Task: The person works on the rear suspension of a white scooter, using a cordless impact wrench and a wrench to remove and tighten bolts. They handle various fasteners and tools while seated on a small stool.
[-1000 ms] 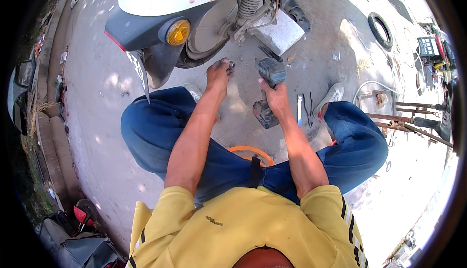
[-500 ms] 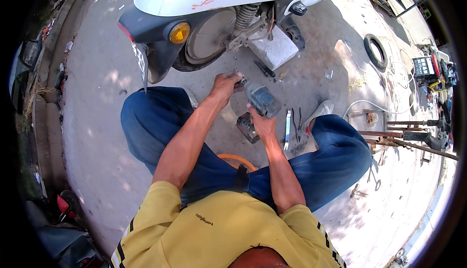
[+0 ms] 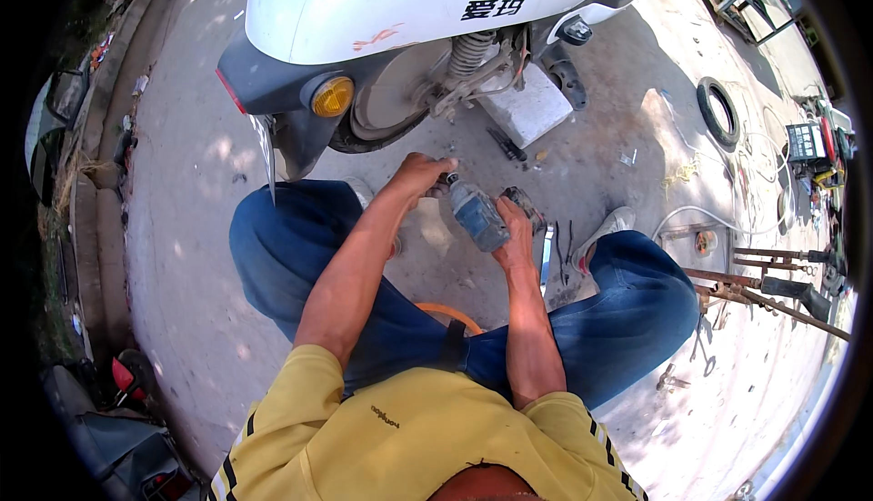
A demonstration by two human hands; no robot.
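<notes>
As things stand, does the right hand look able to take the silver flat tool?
Probably not: the right hand holds the power tool, although the silver flat tool lies nearby.

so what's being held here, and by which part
The right hand grips the power tool by its handle; the left hand is at its front end.

The left arm [image 3: 353, 269] and the right arm [image 3: 529, 328] stretch forward. The left hand [image 3: 420, 176] is half closed; the right hand [image 3: 516, 233] is curled, slightly farther back.
</notes>
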